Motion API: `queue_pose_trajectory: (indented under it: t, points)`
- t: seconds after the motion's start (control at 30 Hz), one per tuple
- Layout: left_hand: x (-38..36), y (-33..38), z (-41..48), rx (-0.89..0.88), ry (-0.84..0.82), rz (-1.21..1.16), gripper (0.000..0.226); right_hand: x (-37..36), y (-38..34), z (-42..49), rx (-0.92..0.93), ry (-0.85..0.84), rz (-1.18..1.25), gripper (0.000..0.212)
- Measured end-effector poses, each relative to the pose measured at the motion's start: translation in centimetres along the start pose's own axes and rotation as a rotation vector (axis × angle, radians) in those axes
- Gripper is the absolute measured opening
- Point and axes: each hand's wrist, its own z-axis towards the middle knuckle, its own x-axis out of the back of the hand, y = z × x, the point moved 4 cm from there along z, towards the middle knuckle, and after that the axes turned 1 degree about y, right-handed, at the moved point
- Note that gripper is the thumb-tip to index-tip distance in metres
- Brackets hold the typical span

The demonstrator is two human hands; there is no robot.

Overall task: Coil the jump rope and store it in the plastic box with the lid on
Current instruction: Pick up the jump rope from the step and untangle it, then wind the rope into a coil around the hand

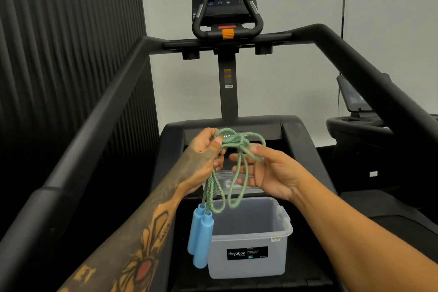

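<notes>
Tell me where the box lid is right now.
In the head view, the clear lid lies on the treadmill deck just beyond the open box, partly hidden behind the hanging rope loops.

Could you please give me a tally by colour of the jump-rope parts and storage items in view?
Blue handles: 2
Green rope: 1
Clear plastic box: 1
Clear lid: 1
Total: 5

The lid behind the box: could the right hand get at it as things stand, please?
Probably yes. The lid lies flat on the treadmill beyond the box, just under the open right hand; only hanging rope loops cross the way.
</notes>
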Motion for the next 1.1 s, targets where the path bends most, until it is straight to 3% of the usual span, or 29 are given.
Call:
queue_pose_trajectory:
  t: [0.07, 0.13, 0.33, 0.4, 0.47, 0.57, 0.63, 0.73, 0.87, 1.03, 1.1]
  points:
    - [0.0, 0.1, -0.1, -0.009, -0.014, 0.026, 0.018, -0.5, -0.2, -0.2, -0.033, -0.226, -0.113, 0.081]
    - [0.2, 0.2, -0.2, -0.017, -0.018, 0.061, 0.020, -0.5, -0.7, -0.3, -0.033, -0.293, -0.183, 0.078]
    - [0.9, 0.3, -0.1, -0.007, -0.070, 0.084, 0.014, -0.1, -2.6, 0.5, -0.115, -0.123, -0.294, 0.021]
    - [1.3, -0.2, -0.1, 0.006, -0.105, 0.133, 0.013, -0.2, -3.6, 0.8, -0.105, -0.071, -0.266, 0.023]
    - [1.8, -0.5, -0.2, -0.015, -0.123, 0.328, 0.022, -0.6, -4.8, 0.9, -0.056, -0.037, -0.150, 0.034]
    - [2.4, -0.6, -0.1, -0.087, -0.080, 0.728, 0.021, -0.7, -6.5, 1.2, 0.094, 0.204, -0.084, 0.049]
    - [2.7, -0.5, -0.1, -0.109, -0.028, 0.781, 0.021, -0.7, -7.3, 1.0, 0.233, 0.310, -0.112, 0.040]
    - [3.3, -0.2, 0.1, -0.128, 0.050, 0.764, 0.016, -0.3, -7.9, -0.1, 0.367, 0.286, -0.051, 0.032]
    - [4.5, -0.3, 0.6, -0.077, 0.104, 0.612, 0.018, 1.2, -7.8, -2.0, 0.407, 0.206, 0.021, 0.019]
    - [5.4, -0.1, 0.8, 0.005, 0.134, 0.252, 0.025, 5.4, -6.1, -4.0, 0.427, 0.392, 0.095, 0.017]
    - [4.8, 0.2, 1.0, 0.003, 0.134, 0.203, 0.025, 7.0, -4.3, -4.2, 0.344, 0.464, 0.019, 0.020]
